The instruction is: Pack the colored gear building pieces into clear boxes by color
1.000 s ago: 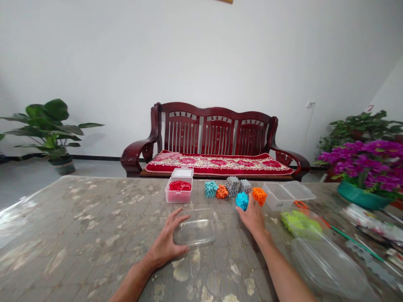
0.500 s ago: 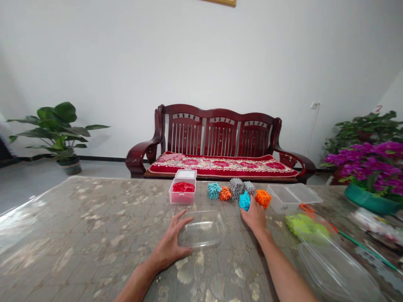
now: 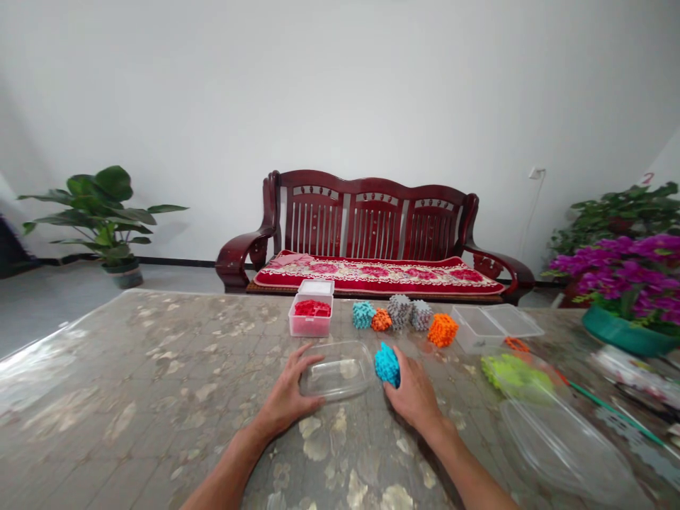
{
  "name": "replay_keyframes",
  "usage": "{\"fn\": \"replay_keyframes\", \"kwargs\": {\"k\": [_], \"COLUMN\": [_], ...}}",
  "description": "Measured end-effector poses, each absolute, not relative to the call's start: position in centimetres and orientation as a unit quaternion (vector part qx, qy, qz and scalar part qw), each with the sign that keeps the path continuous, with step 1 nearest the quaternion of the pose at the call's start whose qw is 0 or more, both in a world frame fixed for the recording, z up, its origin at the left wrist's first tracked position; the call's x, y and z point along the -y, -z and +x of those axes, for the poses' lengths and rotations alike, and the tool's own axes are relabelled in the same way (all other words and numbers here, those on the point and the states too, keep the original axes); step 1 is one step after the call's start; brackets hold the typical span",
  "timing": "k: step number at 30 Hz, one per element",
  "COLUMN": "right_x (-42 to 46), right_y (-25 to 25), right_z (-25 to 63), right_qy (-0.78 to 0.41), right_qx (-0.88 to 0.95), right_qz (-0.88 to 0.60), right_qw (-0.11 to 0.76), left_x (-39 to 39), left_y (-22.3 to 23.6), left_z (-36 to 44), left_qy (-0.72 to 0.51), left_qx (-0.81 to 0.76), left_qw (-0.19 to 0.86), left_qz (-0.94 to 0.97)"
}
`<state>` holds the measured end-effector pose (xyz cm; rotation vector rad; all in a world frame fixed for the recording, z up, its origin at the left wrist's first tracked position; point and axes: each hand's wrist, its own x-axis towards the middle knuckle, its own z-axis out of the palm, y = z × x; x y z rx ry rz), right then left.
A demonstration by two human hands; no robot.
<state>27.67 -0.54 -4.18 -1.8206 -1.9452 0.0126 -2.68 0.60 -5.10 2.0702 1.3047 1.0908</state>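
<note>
My right hand (image 3: 414,391) grips a bright blue cluster of small knobbly plastic pieces (image 3: 387,364), just to the right of a clear plastic container (image 3: 340,391). My left hand (image 3: 291,388) spans the container's left end, thumb at the near edge and fingers at the far edge. No contents show in the container. Behind it, in a loose row, are a teal cluster (image 3: 363,314), a small orange cluster (image 3: 381,320), a dark grey cluster (image 3: 399,312), a lighter grey cluster (image 3: 421,315) and a larger orange cube-like cluster (image 3: 443,330).
A lidded box of red pieces (image 3: 311,326) stands at the table's far side. To the right are an open clear box (image 3: 472,333), yellow-green pieces (image 3: 510,374), a clear lid (image 3: 563,439) and a flower pot (image 3: 627,336). A wooden bench (image 3: 372,219) stands beyond the patterned table (image 3: 159,397).
My right hand has brought the blue cluster left and nearer, from beside the large orange cluster to the container's right side. My left hand stays at the container.
</note>
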Motion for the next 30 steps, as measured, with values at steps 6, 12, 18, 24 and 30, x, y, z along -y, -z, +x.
{"fn": "replay_keyframes", "kwargs": {"k": [6,12,18,24,30], "right_x": [2.5,3.2,3.1,3.0,1.9], "right_y": [3.2,1.9,1.7,2.0,2.4], "right_z": [26.3,26.5,26.3,26.6,29.7], "right_qy": [-0.043,0.000,0.042,0.014,0.018], "right_qx": [0.714,0.708,0.730,0.711,0.634], "right_qz": [-0.648,-0.631,-0.601,-0.612,-0.654], "right_qw": [0.262,0.316,0.322,0.345,0.413], "left_x": [-0.4,-0.3,-0.4,-0.4,-0.6], "left_y": [4.9,4.8,5.0,5.0,4.9], "left_z": [-3.2,-3.3,-3.4,-3.6,-4.4], "left_qy": [-0.387,-0.385,-0.386,-0.385,-0.365], "left_qx": [-0.472,-0.472,-0.472,-0.469,-0.460], "left_qw": [0.245,0.257,0.251,0.250,0.266], "left_qz": [0.753,0.750,0.752,0.754,0.765]}}
